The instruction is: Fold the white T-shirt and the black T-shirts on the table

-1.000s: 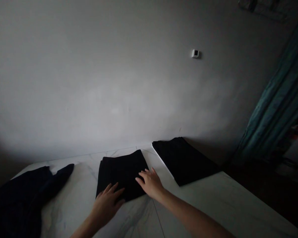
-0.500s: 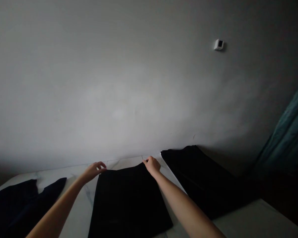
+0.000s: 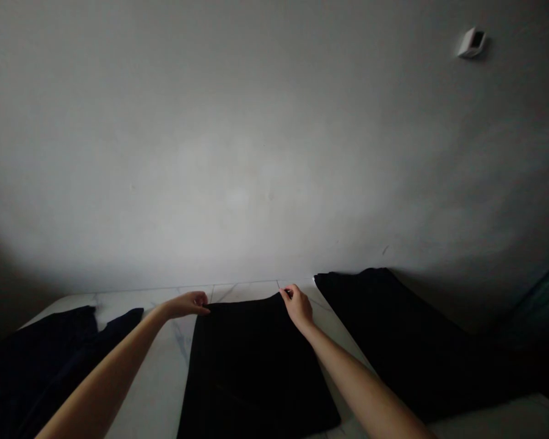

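A black cloth (image 3: 256, 366) lies flat on the white marbled table (image 3: 160, 360), its far edge running between my two hands. At its far left corner, my left hand (image 3: 196, 303) is closed, thumb and fingers pinching the edge. My right hand (image 3: 297, 302) pinches the far right corner, with its fingers curled. The cloth's near end runs past the bottom of the view.
A dark navy garment (image 3: 50, 353) lies on the left. On the right, another black cloth (image 3: 393, 341) reaches back to the grey wall (image 3: 256, 152). A small white box (image 3: 472, 44) is mounted high on the wall; teal fabric (image 3: 540, 299) hangs at far right.
The view has shifted, so the table things appear further right and the wall box higher. My left fingers, raised at the corner before, have closed on the cloth's edge.
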`<move>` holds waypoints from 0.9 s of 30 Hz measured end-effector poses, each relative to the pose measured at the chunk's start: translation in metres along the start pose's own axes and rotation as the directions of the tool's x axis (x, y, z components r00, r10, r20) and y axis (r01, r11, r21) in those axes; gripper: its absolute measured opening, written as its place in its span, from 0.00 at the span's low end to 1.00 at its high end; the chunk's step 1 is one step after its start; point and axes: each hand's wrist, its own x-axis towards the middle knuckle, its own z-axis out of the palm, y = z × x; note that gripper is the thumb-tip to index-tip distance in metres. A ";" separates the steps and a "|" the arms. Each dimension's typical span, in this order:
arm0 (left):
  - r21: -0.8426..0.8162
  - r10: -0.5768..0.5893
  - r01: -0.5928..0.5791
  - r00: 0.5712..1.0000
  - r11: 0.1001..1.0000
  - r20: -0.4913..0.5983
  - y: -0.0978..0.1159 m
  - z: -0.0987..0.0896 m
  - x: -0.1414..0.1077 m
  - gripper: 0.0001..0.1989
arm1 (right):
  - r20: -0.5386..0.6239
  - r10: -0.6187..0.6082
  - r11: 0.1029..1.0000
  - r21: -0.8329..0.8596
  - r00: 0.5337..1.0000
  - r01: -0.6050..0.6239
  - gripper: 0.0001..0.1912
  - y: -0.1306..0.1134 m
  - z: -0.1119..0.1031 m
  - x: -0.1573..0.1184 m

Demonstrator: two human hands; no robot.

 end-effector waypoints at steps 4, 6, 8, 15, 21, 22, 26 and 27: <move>0.025 -0.006 0.006 1.000 1.000 0.009 0.006 -0.012 0.003 0.21 | -0.012 -0.061 0.998 0.009 0.998 0.061 0.10 0.004 -0.002 0.000; 0.032 -0.020 0.019 0.999 0.999 0.028 0.009 -0.016 0.004 0.20 | -0.015 -0.085 0.996 0.002 0.996 0.085 0.11 0.004 -0.003 -0.001; 0.044 -0.053 0.051 0.998 0.998 0.046 0.011 -0.016 0.004 0.20 | -0.011 -0.095 0.995 -0.019 0.995 0.095 0.11 0.003 -0.004 -0.002; 0.160 -0.145 0.163 0.982 0.974 -0.124 0.018 -0.003 -0.002 0.13 | 0.024 -0.055 0.982 -0.180 0.998 0.058 0.10 -0.004 -0.007 -0.004; 0.350 -0.051 0.265 0.855 0.899 -0.516 0.052 0.057 -0.029 0.24 | 0.013 -0.171 0.954 -0.246 0.985 0.169 0.18 -0.023 -0.014 -0.024; 0.412 0.056 0.251 0.796 0.876 -0.603 0.055 0.077 -0.032 0.25 | 0.038 -0.230 0.942 -0.240 0.972 0.232 0.21 -0.025 -0.013 -0.029; 0.611 0.371 0.110 0.706 0.784 -0.604 0.042 0.141 -0.038 0.23 | 0.233 -0.301 0.928 -0.150 0.925 0.340 0.29 -0.020 -0.005 -0.044; 0.616 0.378 0.079 0.726 0.784 -0.574 0.037 0.146 -0.038 0.21 | 0.271 -0.288 0.937 -0.119 0.919 0.329 0.29 -0.017 -0.004 -0.044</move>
